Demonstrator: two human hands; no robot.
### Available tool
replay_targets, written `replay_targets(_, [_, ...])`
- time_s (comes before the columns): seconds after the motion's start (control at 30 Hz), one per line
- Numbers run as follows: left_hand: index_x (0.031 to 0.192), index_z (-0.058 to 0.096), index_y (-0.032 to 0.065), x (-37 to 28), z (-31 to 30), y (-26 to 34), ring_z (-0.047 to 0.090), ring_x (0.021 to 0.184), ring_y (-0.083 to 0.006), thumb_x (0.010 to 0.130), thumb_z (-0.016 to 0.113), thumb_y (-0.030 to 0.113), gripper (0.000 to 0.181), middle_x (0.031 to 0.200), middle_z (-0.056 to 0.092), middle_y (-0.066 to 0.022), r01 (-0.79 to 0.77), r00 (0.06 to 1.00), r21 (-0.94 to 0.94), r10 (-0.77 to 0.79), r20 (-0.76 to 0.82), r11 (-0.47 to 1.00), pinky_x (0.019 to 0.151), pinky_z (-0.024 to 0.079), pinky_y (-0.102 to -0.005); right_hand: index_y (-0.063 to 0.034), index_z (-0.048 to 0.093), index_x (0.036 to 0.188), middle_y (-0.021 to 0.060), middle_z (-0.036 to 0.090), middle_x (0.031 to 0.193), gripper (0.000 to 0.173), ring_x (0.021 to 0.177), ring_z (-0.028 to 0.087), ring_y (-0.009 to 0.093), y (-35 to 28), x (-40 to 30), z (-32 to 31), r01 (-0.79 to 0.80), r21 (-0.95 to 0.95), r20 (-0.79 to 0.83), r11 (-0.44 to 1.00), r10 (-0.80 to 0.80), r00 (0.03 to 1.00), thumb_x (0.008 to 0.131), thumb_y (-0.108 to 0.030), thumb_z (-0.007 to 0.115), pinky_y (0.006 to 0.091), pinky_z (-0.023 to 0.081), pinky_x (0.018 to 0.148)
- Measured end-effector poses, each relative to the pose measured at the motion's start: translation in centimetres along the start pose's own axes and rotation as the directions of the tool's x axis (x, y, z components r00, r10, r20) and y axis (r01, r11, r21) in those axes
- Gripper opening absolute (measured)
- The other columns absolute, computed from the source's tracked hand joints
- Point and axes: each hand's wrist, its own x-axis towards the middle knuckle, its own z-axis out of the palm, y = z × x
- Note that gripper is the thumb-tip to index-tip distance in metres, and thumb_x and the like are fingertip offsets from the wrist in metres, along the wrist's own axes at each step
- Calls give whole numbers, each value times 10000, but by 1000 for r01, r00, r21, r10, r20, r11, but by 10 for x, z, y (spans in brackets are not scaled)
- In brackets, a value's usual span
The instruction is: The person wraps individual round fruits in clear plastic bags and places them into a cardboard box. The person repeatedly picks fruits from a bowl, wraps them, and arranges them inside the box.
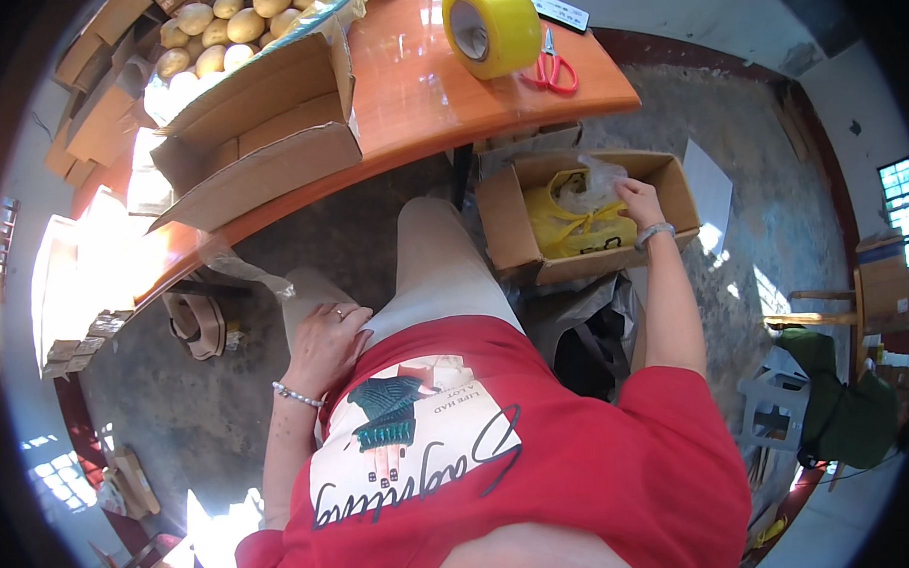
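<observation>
My left hand (329,335) rests on my thigh at the hem of the red shirt (534,424), thumb apart from the fingers, with nothing seen in it. To the right, my right hand (638,202) pinches a crumpled clear plastic bag (603,183) over an open cardboard box (589,267). Inside that box is a knotted yellow plastic bag (561,231) with dark printing. Another open cardboard box (270,163) lies at the front edge of the orange table (410,98). A strip of clear tape (236,263) hangs below this box, towards my left knee.
On the table are a large yellow tape roll (524,30), red-handled scissors (554,74) and a pile of potatoes (224,29). Stacked cardboard (103,108) stands beyond its left end. A dark bag (595,339) is beside my right leg. A grey plastic stool (778,400) stands far right.
</observation>
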Motion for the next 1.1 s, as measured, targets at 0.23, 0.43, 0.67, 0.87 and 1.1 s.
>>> replay_targets(0.23, [965,612,67,-2,-2,5,610,867,-307,748,682,126,235,931,652,-88,-11,1000,-15,11,-11,1000,794,488,-382,-24,665,984,31,632,890,171,749,568,106,-18,-12,-7,205,484,-383,851,-5,924,931,-74,511,256,477,621])
replay_targets(0.43, [993,632,56,3,-10,23,625,881,-293,772,678,136,239,953,661,-112,-20,998,-117,13,-60,993,790,500,-363,1,651,908,-33,583,725,161,588,486,41,-62,-40,6,475,414,-458,777,-273,846,928,-135,568,209,387,522])
replay_targets(0.67, [1335,425,59,39,-31,65,612,1001,-219,758,722,149,655,1153,589,-154,155,980,-747,-194,36,646,824,501,-316,-85,565,851,-80,508,686,115,589,428,-16,-138,-139,111,466,603,-126,647,-500,857,908,-161,631,160,332,485])
replay_targets(0.87, [1306,433,33,72,-6,68,598,985,-193,814,716,208,594,1134,585,-134,25,966,-911,-244,-84,411,780,499,-293,-59,550,891,-58,534,776,107,673,459,6,-177,-223,189,336,735,183,589,-649,738,892,-108,645,169,393,565])
replay_targets(1.1, [1080,597,11,39,2,35,624,893,-146,936,529,82,174,957,656,-62,-82,838,-957,-538,85,-279,795,511,-297,-60,554,849,-19,582,709,103,459,425,19,-175,-190,173,71,865,189,496,-454,871,860,-50,657,185,300,376])
